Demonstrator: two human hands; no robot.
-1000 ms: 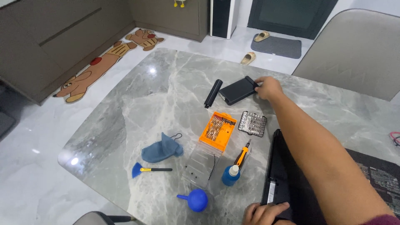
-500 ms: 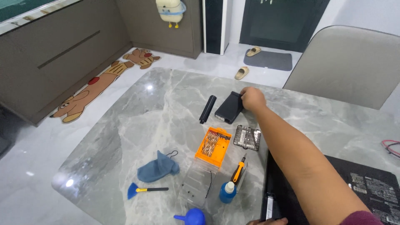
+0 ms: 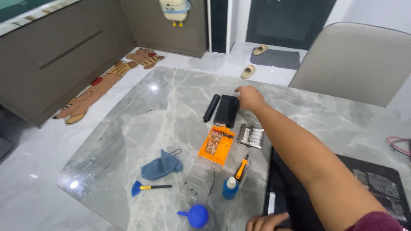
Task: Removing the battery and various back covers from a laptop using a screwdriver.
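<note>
Right hand (image 3: pixel 249 98), fingers loosely curled and holding nothing, touches the far right edge of a flat black case (image 3: pixel 227 111) on the grey marble counter (image 3: pixel 141 124) (black cylinder (image 3: pixel 211 108) just beside it). Left hand (image 3: pixel 267 221) at the near edge rests on a black laptop (image 3: pixel 299 201); grip unclear.

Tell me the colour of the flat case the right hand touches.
Black; the flat case by the right hand shows in the head view.

Grey-veined marble table (image 3: pixel 141 124), black case (image 3: pixel 227 110), orange bit box (image 3: pixel 217 146), blue cloth (image 3: pixel 161 166).
</note>
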